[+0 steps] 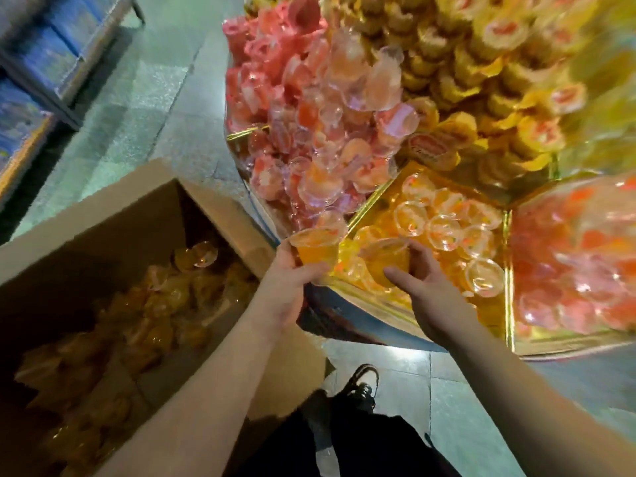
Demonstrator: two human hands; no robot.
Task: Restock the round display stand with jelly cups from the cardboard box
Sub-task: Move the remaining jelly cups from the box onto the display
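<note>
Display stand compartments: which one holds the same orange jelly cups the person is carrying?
The gold-edged compartment right in front of both hands, between the pink cups and the red cups. Its cups are orange, matching those in the left hand and right hand.

a red oval brand label with white script (427,146) is showing on the lid of a yellow jelly cup (434,153) in the upper tier, but blur is keeping the lettering from being read; no other text is showing.

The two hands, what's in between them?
In the head view, nothing sits between the left hand and right hand except the orange bin's gold rim. Each hand holds its own orange cup.
</note>
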